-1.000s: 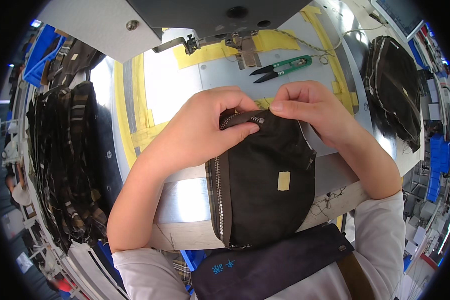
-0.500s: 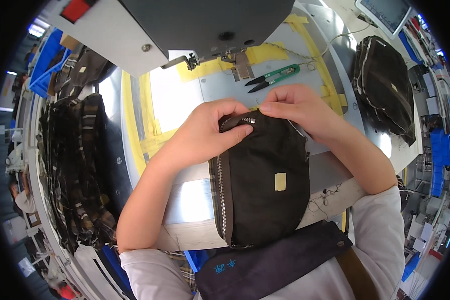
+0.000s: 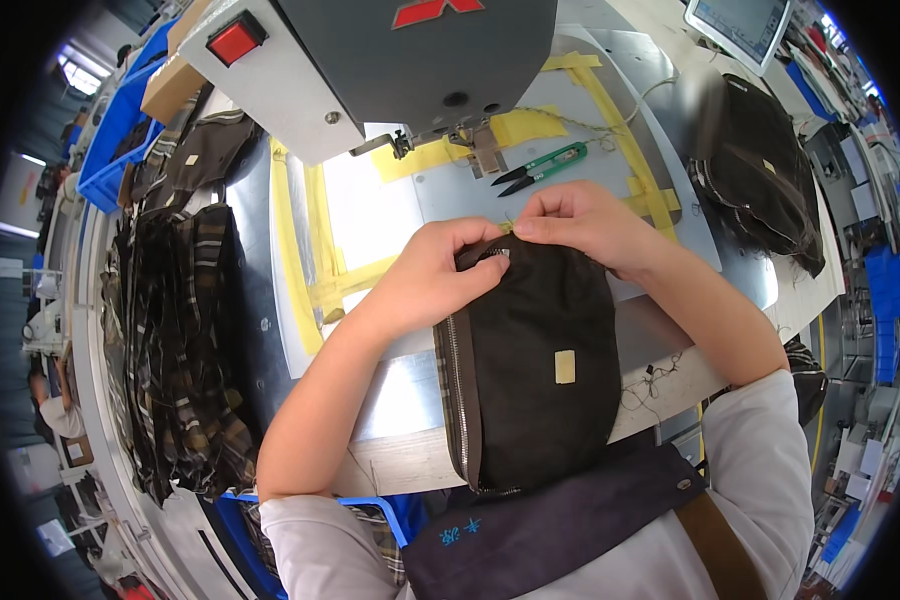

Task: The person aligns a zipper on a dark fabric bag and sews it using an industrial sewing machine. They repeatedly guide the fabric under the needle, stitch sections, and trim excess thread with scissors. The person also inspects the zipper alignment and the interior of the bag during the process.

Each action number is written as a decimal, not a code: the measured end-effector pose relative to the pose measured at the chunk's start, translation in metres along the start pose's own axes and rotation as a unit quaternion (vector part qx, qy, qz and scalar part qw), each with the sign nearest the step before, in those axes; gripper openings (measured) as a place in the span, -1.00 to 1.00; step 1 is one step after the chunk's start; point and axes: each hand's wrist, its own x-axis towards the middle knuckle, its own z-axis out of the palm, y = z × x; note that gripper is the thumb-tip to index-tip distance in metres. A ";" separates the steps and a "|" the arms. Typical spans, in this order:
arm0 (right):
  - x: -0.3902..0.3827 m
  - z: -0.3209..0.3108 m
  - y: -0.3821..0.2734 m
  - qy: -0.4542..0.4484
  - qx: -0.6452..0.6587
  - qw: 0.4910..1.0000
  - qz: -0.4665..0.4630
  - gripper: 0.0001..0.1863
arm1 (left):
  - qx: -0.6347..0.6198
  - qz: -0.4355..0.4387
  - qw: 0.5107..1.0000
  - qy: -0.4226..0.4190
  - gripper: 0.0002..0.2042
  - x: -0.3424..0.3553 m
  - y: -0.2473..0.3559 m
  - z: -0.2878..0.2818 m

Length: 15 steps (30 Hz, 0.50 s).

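Both hands had slid a little nearer the sewing machine (image 3: 410,60) than a second before, and the view had tipped so that more of the machine head and its red switch (image 3: 236,42) showed. The left hand (image 3: 432,280) was clamped over the top left corner of the dark pouch (image 3: 530,370), thumb and fingers pressing the zipper end, apparently to keep the fabric from shifting. The right hand (image 3: 580,222) was pinched shut on the pouch's top edge, fingertips drawn together as if gripping a thread or the zipper pull; which one could not be told. The two hands sat just beside each other, nearly touching. The pouch lay on the metal work plate (image 3: 400,400), its lower end hanging over the near edge toward the person's lap, its small tan label facing up. Green thread snips (image 3: 540,167) rested on the plate near the needle, within easy reach. A finished dark bag (image 3: 760,180) lay toward the right edge, and striped fabric pieces (image 3: 180,340) were stacked along the left edge.
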 end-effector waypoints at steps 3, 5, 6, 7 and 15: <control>0.002 -0.001 0.003 -0.010 0.000 1.000 -0.008 -0.76 | -0.013 0.006 1.000 0.002 -0.84 0.000 -0.002 0.001; 0.002 -0.002 0.005 -0.012 0.000 1.000 -0.010 -0.76 | -0.007 0.014 1.000 0.005 -0.84 0.000 -0.003 0.002; 0.002 -0.001 0.004 -0.011 -0.001 1.000 -0.011 -0.76 | -0.003 0.017 1.000 0.007 -0.84 0.000 -0.003 0.002; 0.002 -0.001 0.004 -0.011 -0.002 1.000 -0.011 -0.75 | 0.006 0.008 1.000 0.004 -0.86 0.000 -0.002 0.002; 0.003 -0.003 0.003 -0.024 -0.035 0.999 -0.010 -0.80 | 0.002 -0.017 1.000 0.007 -0.85 -0.001 -0.001 0.006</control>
